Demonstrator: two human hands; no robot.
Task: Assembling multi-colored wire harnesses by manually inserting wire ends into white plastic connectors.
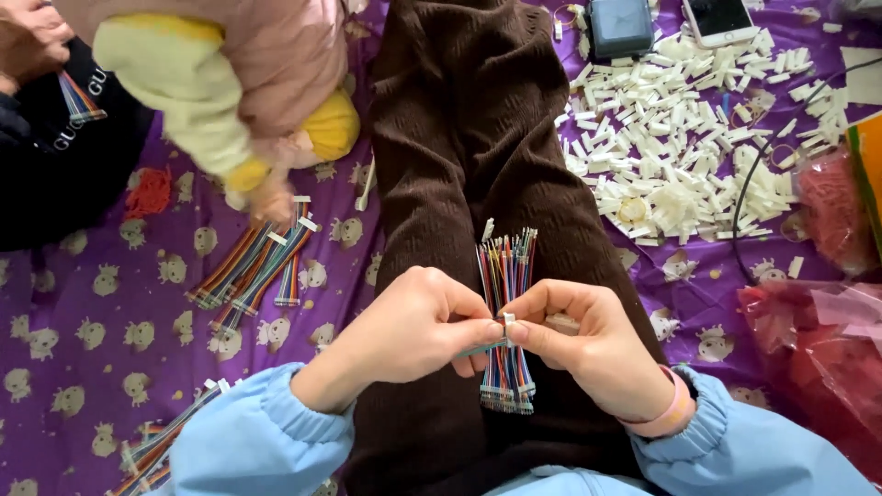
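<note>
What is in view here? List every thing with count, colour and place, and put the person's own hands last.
wire bundle: one, multicoloured, lying on the brown trousers between the hands
small connector: one, white, pinched at the fingertips
white connectors: a large pile, too many to count, upper right on the cloth
finished cables: several multicoloured strips, left of the leg; more at lower left
phone: one, white-edged, top right
dark case: one, grey-blue, top centre
red plastic bags: at least two, right edge
purple cloth: one, patterned, under everything
small child: one, in pink and yellow, upper left
left hand: holds a wire against the connector
right hand: pinches the connector
</note>
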